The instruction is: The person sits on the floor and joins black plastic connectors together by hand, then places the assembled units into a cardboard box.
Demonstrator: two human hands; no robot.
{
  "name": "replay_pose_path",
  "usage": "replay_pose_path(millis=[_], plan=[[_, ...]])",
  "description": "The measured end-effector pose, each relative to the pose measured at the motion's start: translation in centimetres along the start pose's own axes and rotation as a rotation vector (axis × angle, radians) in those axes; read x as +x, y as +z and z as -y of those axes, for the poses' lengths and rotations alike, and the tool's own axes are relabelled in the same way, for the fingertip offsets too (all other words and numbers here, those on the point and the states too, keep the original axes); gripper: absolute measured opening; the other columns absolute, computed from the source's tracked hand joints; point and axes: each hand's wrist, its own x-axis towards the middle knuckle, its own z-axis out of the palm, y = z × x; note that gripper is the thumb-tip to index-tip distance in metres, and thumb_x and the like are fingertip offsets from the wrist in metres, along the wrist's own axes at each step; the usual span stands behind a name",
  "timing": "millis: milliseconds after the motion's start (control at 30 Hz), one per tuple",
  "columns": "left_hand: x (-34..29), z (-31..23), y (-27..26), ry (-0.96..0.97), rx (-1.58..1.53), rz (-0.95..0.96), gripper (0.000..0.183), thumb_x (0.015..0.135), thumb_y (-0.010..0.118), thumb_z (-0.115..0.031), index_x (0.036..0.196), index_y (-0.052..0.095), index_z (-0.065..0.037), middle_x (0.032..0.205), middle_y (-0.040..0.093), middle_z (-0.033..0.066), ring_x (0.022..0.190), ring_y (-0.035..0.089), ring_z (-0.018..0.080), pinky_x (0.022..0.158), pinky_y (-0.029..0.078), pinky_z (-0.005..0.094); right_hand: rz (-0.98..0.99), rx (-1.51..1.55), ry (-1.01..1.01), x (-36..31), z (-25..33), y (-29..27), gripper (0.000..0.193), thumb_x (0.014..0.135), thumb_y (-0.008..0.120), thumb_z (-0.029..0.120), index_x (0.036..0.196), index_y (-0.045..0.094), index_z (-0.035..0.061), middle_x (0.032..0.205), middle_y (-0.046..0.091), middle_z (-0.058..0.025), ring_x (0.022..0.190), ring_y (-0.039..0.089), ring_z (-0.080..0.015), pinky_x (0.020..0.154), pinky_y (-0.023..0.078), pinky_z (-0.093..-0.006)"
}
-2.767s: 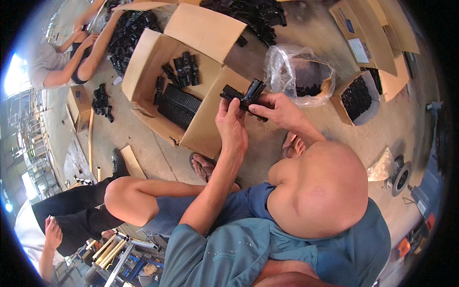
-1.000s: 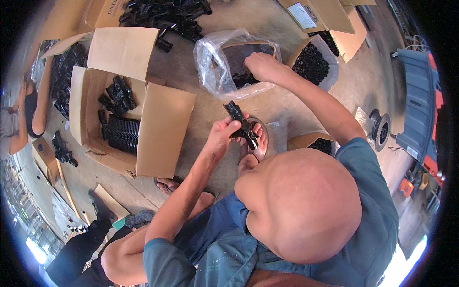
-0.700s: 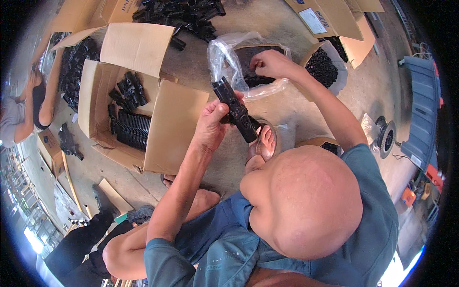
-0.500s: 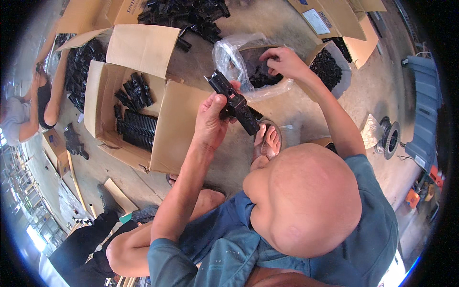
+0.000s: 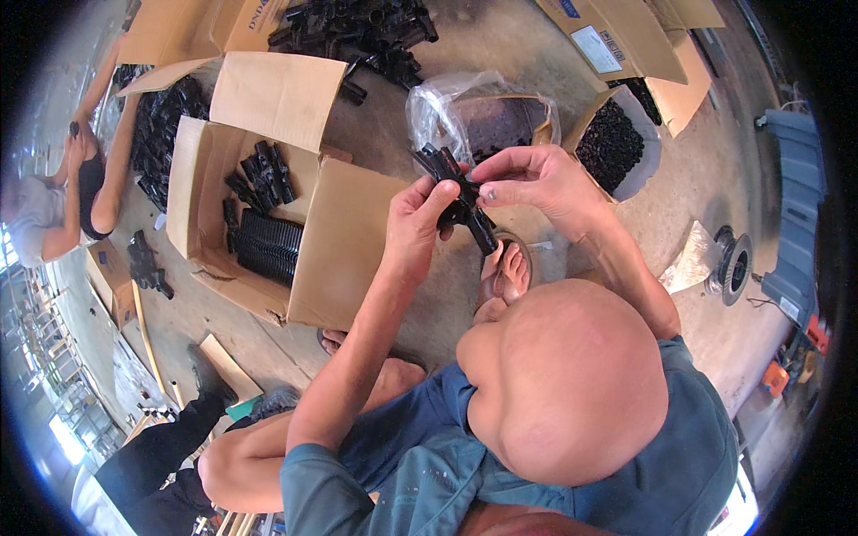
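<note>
My left hand [image 5: 413, 219] is wrapped round a black moulded plastic part [image 5: 453, 189], long and jointed, held tilted above my sandalled foot. Against its right side is my right hand [image 5: 547, 186], thumb and forefinger drawn together in a pinch. Whatever lies between those fingertips is too small to make out. Just beyond both hands sits a low carton [image 5: 536, 114] with small dark pieces in it and a clear plastic bag [image 5: 427, 107] spilling over its rim. Left of my left hand, an open cardboard box [image 5: 349, 237] holds a neat row of black parts [image 5: 268, 246] and several loose ones.
A lined carton of tiny black pieces [image 5: 617, 143] stands to the far right. Black parts lie heaped on the floor [image 5: 357, 36] at the back. A spool [image 5: 735, 264] and a blue-grey plastic bin [image 5: 795, 210] are at right. Another person's hands [image 5: 82, 147] work at far left.
My right hand has come out of the carton with the plastic bag and moved to the black part. My left hand has shifted slightly right, still gripping it.
</note>
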Motion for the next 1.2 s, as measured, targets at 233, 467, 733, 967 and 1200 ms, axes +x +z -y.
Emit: replay_pose_path(millis=[233, 467, 733, 967, 1200], plan=[[-0.5, -0.1, 0.7, 0.002, -0.029, 0.013, 0.036, 0.098, 0.065, -0.034, 0.121, 0.069, -0.007, 0.089, 0.07, -0.0033, 0.069, 0.056, 0.0015, 0.053, 0.039, 0.0198, -0.034, -0.147, -0.025, -0.3, 0.3, 0.1, 0.025, 0.089, 0.076, 0.009, 0.109, 0.073, -0.0032, 0.097, 0.074, -0.0068, 0.085, 0.068, -0.0091, 0.076, 0.056, -0.0237], [-0.8, -0.4, 0.6, 0.032, -0.037, -0.012, 0.04, 0.106, 0.052, -0.04, 0.115, 0.071, -0.006, 0.086, 0.069, -0.002, 0.067, 0.056, 0.0026, 0.051, 0.041, 0.0205, -0.187, -0.135, -0.302, 0.7, -2.9, 1.9, 0.016, 0.092, 0.073, 0.01, 0.105, 0.073, 0.0004, 0.096, 0.072, -0.003, 0.086, 0.065, -0.0094, 0.078, 0.053, -0.0251], [-1.2, -0.2, 0.2, 0.088, -0.007, 0.045, 0.035, 0.105, 0.053, -0.033, 0.109, 0.071, -0.003, 0.085, 0.069, -0.0004, 0.069, 0.058, 0.0055, 0.055, 0.047, 0.0234, -0.414, -0.319, -0.63, 0.4, -5.8, 3.7, 0.01, 0.093, 0.071, 0.006, 0.102, 0.07, 0.0009, 0.099, 0.067, -0.0092, 0.09, 0.064, -0.0193, 0.082, 0.051, -0.0292], [-1.0, 0.3, 0.2, 0.168, 0.106, 0.136, 0.022, 0.099, 0.062, -0.015, 0.111, 0.071, 0.001, 0.093, 0.071, 0.0025, 0.079, 0.062, 0.0079, 0.067, 0.053, 0.0256, -0.566, -0.203, -0.686, 0.0, -6.9, 4.4, 0.008, 0.094, 0.07, 0.007, 0.096, 0.068, -0.0004, 0.098, 0.067, -0.0097, 0.089, 0.063, -0.0182, 0.081, 0.051, -0.0304], [-0.8, -0.2, 1.6, 0.312, 0.18, 0.126, 0.02, 0.091, 0.071, -0.009, 0.107, 0.073, 0.003, 0.093, 0.07, 0.0022, 0.089, 0.063, 0.0101, 0.079, 0.052, 0.0271, -0.609, -0.176, -0.698, -0.2, -7.2, 4.2, 0.007, 0.095, 0.068, 0.006, 0.097, 0.068, -0.0005, 0.099, 0.067, -0.0092, 0.093, 0.062, -0.0172, 0.083, 0.05, -0.0304]])
